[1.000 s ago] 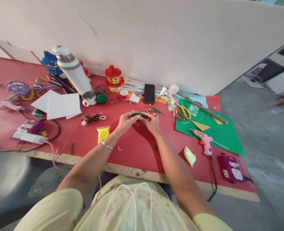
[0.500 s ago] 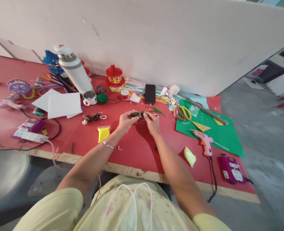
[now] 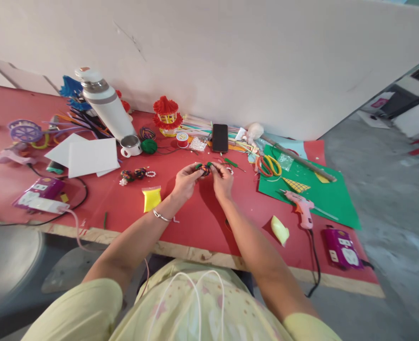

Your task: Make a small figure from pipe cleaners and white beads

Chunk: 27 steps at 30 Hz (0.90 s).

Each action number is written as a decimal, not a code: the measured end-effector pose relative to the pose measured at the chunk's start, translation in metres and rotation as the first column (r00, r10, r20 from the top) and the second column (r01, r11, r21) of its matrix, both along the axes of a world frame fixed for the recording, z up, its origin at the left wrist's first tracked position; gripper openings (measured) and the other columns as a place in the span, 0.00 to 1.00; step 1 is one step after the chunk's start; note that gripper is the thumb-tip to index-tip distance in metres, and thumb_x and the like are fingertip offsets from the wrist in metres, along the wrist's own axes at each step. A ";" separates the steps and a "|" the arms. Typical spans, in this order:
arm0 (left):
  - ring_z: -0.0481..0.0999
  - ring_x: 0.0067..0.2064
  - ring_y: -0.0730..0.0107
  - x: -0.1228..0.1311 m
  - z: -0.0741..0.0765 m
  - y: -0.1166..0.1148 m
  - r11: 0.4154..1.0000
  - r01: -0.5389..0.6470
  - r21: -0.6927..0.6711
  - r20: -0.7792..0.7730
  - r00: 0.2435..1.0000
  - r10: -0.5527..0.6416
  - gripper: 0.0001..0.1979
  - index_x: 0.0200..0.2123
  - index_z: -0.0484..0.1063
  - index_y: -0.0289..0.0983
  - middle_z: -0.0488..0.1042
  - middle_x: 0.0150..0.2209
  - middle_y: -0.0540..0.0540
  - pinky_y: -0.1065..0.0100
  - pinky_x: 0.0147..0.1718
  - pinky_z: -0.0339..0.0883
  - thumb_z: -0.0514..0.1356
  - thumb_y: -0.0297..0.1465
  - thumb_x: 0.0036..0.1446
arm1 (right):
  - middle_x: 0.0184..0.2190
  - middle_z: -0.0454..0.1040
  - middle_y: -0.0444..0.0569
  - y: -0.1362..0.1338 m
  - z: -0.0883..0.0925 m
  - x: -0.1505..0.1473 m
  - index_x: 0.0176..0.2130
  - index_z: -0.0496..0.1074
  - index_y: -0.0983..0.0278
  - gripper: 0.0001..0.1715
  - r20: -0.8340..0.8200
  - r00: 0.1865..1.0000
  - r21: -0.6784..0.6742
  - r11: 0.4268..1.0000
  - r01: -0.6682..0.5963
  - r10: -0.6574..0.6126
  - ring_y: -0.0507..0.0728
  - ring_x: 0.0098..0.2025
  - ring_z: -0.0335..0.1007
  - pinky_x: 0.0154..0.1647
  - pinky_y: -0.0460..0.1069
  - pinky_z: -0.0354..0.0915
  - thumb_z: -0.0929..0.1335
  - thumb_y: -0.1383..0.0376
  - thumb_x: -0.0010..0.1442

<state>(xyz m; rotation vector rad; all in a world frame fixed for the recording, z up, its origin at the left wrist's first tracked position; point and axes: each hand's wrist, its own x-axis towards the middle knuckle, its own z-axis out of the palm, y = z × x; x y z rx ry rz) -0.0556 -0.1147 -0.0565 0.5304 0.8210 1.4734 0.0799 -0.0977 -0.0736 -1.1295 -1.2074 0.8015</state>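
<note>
Between my two hands is a small knotted yarn piece (image 3: 204, 169) in dark, orange and green strands. My left hand (image 3: 187, 180) pinches its left end and my right hand (image 3: 221, 179) its right end, both fingers closed. A string of white beads (image 3: 230, 170) shows just beyond my right fingers. To the left on the table lies a similar yarn piece with beads (image 3: 134, 175). A bright yellow packet (image 3: 151, 199) sits beside my left wrist. Just past my right hand is a green-handled crochet hook (image 3: 231, 163).
Along the back stand a white flask (image 3: 108, 106), a cup (image 3: 130, 146), a green yarn ball (image 3: 149, 146), a red paper lantern (image 3: 167, 116) and a phone (image 3: 220, 138). Rightward lie scissors (image 3: 268, 166), a pink glue gun (image 3: 302, 209) and a purple power box (image 3: 343, 248). Another power box (image 3: 40, 192) is leftward.
The view has shifted slightly. The yarn piece is turned a little between my fingers, and more of its orange strands show. Both hands keep their pinch.
</note>
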 end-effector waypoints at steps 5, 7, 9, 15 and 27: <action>0.81 0.33 0.71 0.000 -0.001 0.001 1.000 -0.028 0.000 0.003 1.000 0.028 0.25 0.40 0.81 0.34 0.83 0.36 0.46 0.69 0.35 0.74 0.80 0.29 0.35 | 0.44 0.84 0.48 -0.003 0.000 -0.001 0.45 0.82 0.59 0.17 -0.015 0.999 0.001 0.999 -0.042 0.042 0.59 0.46 0.79 0.52 0.54 0.73 0.71 0.51 0.63; 0.80 0.31 0.72 -0.001 -0.002 0.002 0.999 -0.035 -0.003 -0.009 0.999 0.035 0.24 0.40 0.81 0.34 0.83 0.36 0.46 0.69 0.34 0.73 0.80 0.29 0.36 | 0.43 0.84 0.48 -0.004 0.000 -0.001 0.45 0.82 0.58 0.18 -0.041 0.998 -0.010 0.998 -0.056 0.056 0.58 0.44 0.79 0.50 0.54 0.74 0.71 0.51 0.63; 0.80 0.30 0.73 -0.002 -0.002 0.002 0.999 -0.039 -0.002 -0.015 0.999 0.039 0.24 0.40 0.81 0.35 0.83 0.36 0.47 0.69 0.33 0.73 0.79 0.29 0.36 | 0.42 0.83 0.48 -0.005 0.000 -0.001 0.46 0.81 0.58 0.19 -0.069 0.995 -0.042 0.997 -0.069 0.067 0.58 0.42 0.79 0.47 0.53 0.75 0.71 0.50 0.63; 0.80 0.32 0.72 -0.001 0.001 0.001 0.999 -0.044 -0.005 0.006 0.999 0.044 0.23 0.40 0.81 0.35 0.83 0.36 0.46 0.69 0.35 0.74 0.79 0.29 0.36 | 0.43 0.83 0.48 -0.008 0.002 -0.006 0.47 0.80 0.59 0.19 -0.152 0.985 -0.058 0.994 -0.093 0.083 0.58 0.43 0.79 0.46 0.54 0.76 0.73 0.50 0.61; 0.79 0.31 0.74 -0.003 0.001 0.001 0.994 -0.112 0.005 -0.084 0.990 0.112 0.27 0.42 0.77 0.36 0.81 0.35 0.48 0.71 0.30 0.71 0.79 0.32 0.36 | 0.44 0.83 0.49 -0.014 0.009 -0.014 0.48 0.80 0.60 0.22 -0.179 0.978 -0.069 0.991 -0.118 0.104 0.59 0.45 0.80 0.53 0.56 0.76 0.76 0.53 0.57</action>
